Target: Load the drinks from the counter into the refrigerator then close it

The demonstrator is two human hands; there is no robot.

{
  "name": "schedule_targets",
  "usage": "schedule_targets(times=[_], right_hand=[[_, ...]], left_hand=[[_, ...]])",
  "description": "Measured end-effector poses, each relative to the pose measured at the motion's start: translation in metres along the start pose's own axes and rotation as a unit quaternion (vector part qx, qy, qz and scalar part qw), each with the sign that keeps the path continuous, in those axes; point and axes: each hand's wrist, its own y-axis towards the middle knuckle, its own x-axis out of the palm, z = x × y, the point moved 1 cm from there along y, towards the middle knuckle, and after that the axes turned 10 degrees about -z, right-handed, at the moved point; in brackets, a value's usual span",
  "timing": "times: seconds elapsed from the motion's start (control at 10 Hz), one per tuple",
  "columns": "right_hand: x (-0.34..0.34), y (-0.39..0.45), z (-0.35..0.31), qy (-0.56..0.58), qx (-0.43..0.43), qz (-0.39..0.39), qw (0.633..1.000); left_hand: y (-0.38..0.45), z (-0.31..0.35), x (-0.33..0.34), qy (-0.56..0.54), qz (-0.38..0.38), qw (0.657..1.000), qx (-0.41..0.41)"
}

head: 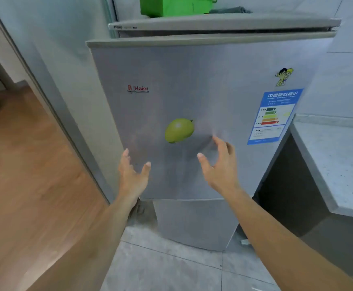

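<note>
A silver refrigerator fills the middle of the head view. Its large door (192, 91) stands slightly ajar at the left edge, sticking out past the cabinet behind it. My left hand (132, 175) is held up near the door's lower left, fingers spread and holding nothing. Just in front of the door panel hovers my right hand (219, 164), fingers spread, below a green fruit magnet (179, 130). No drinks are in sight.
A grey counter (339, 164) runs along the right, its visible part bare. A green box (177, 5) and a grey cloth (230, 10) sit on top of the refrigerator. A lower door (194, 223) sits beneath. Wooden floor lies left, grey tiles below.
</note>
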Motion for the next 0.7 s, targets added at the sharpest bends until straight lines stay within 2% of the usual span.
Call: schedule_targets(times=[0.1,0.3,0.4,0.6,0.7], right_hand=[[0.007,0.015,0.003,-0.007,0.015,-0.001,1.0],[0.015,0.044,0.006,-0.04,0.039,-0.011,0.998],[0.02,0.05,0.007,-0.058,0.04,-0.003,0.998],[0.024,0.043,0.007,-0.047,0.053,-0.019,0.997],[0.008,0.038,-0.001,0.008,0.114,0.01,0.993]], left_hand=[[0.026,0.011,0.012,0.008,-0.028,0.999,0.014],[0.081,0.02,0.026,0.053,-0.152,0.986,0.046],[0.103,0.017,0.033,0.075,-0.19,0.977,0.064],[0.11,-0.016,0.035,-0.023,-0.205,0.977,0.049],[0.082,-0.057,0.019,-0.039,-0.202,0.979,-0.008]])
